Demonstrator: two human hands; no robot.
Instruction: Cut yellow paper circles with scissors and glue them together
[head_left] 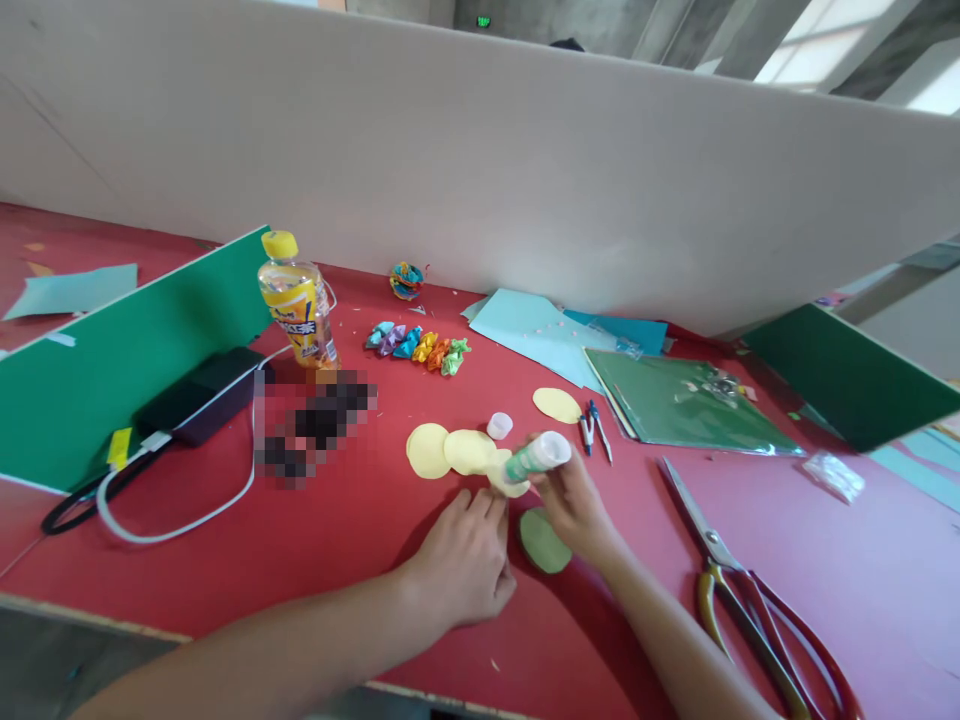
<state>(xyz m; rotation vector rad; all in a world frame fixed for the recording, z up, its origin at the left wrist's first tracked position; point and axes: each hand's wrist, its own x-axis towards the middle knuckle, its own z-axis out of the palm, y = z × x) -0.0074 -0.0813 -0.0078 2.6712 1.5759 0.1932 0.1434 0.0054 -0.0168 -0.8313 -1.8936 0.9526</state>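
My right hand (576,505) is closed around a glue stick (538,455) with a white and green body, tilted over a row of overlapping yellow paper circles (469,452). The glue end is down at the rightmost paper circle (510,482). My left hand (469,555) has its fingers bent and together, their tips pinning the near edge of that same circle. Between my hands lies another paper circle (546,541), in shadow. A single yellow paper circle (557,404) rests farther back. The white glue cap (499,426) stands just behind the row.
Large scissors (716,550) lie at the right, a compass (592,432) behind my right hand. Behind are crumpled coloured paper pieces (425,347), light blue sheets (525,325) and a green paper pack (690,400). A drink bottle (298,310) and a black box with cables (199,400) stand left.
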